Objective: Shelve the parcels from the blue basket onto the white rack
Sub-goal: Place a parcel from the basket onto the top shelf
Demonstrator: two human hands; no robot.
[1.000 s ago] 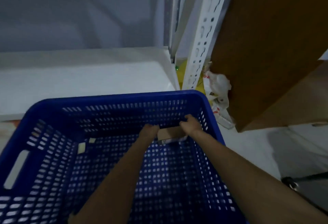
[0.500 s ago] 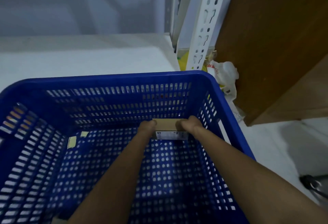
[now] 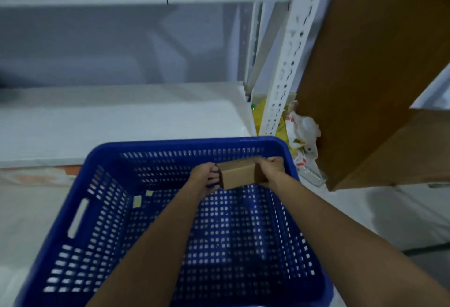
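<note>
Now parcel (image 3: 239,175) raised, hands (image 3: 237,174) gripping

A single head view looks forward and steeply down from the person's head, wide-angle, so straight edges bow near the borders. It sits close above the basket (image 3: 80,209), which fills the lower half, with both forearms reaching in from the bottom edge. Ahead it faces the rack (image 3: 121,121), whose shelf crosses the middle and whose post (image 3: 285,68) leans at upper right. There is no second view to share with.
</note>
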